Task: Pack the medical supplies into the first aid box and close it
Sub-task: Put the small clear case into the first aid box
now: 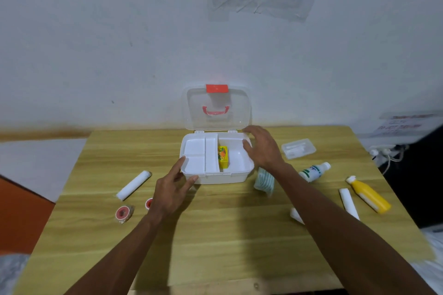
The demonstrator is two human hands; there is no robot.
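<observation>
**Fingers spread at the open box, packing barely begun**

Fingers [189,181] of the left hand [171,190] are spread, touching the first aid box [215,178] at its near-left corner; the right hand [260,148] hovers splayed over its right rim, holding nothing. Only a yellow carton [223,157] lies inside. Tape rolls [123,213] and bottles [368,195] lie beside the box on the worktop [215,235]. The next move, I judge, is picking one up. No label is readable. Behind, the lid [217,108] stands upright.

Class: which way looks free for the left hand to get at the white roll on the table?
Probably yes, sideways to its left: the left hand rests at the first aid box corner, empty, and only bare table lies between it and the white roll.
</observation>
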